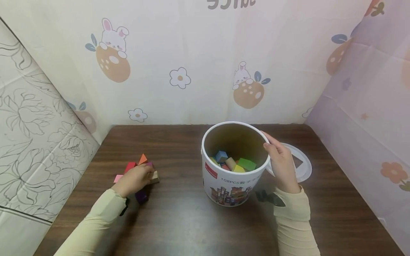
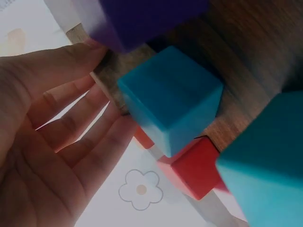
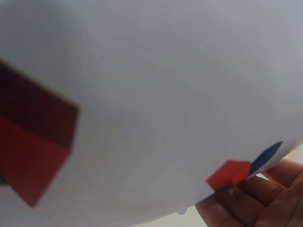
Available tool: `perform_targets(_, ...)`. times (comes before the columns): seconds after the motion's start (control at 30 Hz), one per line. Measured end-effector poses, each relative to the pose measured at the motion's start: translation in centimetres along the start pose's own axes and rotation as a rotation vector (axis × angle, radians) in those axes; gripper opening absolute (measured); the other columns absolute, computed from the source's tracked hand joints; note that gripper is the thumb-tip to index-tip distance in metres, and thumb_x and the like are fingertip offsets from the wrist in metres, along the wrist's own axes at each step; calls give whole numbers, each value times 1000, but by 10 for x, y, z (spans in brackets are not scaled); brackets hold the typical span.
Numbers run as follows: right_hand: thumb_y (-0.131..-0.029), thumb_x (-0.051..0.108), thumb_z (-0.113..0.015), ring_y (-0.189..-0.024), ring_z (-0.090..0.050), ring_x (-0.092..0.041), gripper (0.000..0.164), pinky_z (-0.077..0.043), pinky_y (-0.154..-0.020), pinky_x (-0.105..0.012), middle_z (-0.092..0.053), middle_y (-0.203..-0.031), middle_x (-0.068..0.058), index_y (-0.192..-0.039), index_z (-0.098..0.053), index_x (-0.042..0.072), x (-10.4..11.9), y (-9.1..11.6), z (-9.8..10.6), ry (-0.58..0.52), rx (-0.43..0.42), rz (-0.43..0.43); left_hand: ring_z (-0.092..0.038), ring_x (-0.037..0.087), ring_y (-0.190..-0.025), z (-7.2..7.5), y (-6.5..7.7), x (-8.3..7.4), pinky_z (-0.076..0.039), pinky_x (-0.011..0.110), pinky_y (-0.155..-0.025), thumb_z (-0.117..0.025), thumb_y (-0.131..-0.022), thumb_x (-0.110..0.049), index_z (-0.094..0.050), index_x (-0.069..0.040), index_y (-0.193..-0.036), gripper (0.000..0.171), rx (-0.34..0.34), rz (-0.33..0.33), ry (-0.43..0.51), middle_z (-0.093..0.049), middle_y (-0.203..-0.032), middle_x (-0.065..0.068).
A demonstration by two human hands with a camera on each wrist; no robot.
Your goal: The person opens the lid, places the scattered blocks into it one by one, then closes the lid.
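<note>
At the left of the table, my left hand [image 1: 136, 178] reaches into a small group of toy blocks and pinches a plain wooden block [image 1: 154, 177] between thumb and fingers. Close by are a purple block [image 2: 147, 19], a blue cube [image 2: 170, 97], a red block [image 1: 130, 166] and an orange triangular block [image 1: 142, 159]. A larger teal block [image 2: 270, 161] fills the corner of the left wrist view. My right hand [image 1: 282, 165] grips the rim of a white bucket [image 1: 229, 188], which stands upright with several coloured blocks [image 1: 238, 166] inside.
A round white lid [image 1: 305, 169] lies on the dark wooden table [image 1: 179, 227] to the right of the bucket, partly behind my right hand. A pink block [image 1: 117, 178] sits at the outer left of the group. Patterned cloth hangs behind the table.
</note>
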State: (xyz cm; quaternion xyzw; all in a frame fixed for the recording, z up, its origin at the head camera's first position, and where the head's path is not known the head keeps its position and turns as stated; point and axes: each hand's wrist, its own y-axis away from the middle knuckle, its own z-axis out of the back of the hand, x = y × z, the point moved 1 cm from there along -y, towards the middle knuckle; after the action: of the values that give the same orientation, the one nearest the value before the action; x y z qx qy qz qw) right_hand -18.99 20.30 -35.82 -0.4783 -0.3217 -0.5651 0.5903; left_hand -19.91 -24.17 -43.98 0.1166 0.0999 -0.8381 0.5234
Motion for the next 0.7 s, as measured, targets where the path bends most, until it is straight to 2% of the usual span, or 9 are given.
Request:
perform_targets(0.07,-104,34,-40,-139,-43,-30,43,-33,-111,-62,-50,-148,-7,-143,-52,21,0,0,0,-5,1,-3,-50,11,-73,2,0,0,-49,28,-67,-71,-81,4,-63,-6,-91,16,-11,-15,22,-57,-79,-1)
perform_targets(0.13,-104,34,-40,-139,-43,-30,42,-33,-111,-62,-50,-148,-7,-143,-52,21,0,0,0,-5,2,-4,-55,11,-76,4,0,-1,-51,30,-70,-72,-81,1,-64,-5,-97,18,-26,-16,60,-62,-85,0)
perform_targets(0.33,-104,34,-40,-140,-42,-30,43,-33,-112,-62,-50,-149,-7,-143,-52,21,1,0,0,-3,4,-6,-62,15,-89,8,-5,-7,-54,34,-77,-70,-89,-9,-65,-4,-120,33,-86,0,272,-68,-107,6)
perform_targets(0.53,-104,34,-40,-140,-42,-30,43,-32,-112,-62,-49,-149,-7,-144,-51,20,1,0,-1,-12,9,-15,-63,22,-100,21,-11,-27,-57,40,-86,-67,-92,-12,-59,-2,-130,40,-188,-31,457,-64,-116,13)
perform_targets(0.7,-104,34,-40,-140,-42,-30,43,-32,-112,-63,-49,-149,-7,-143,-51,21,1,1,-1,-13,4,-16,-63,26,-109,37,-17,-49,-55,45,-92,-66,-94,-16,-57,-6,-133,42,-278,-19,562,-61,-122,11)
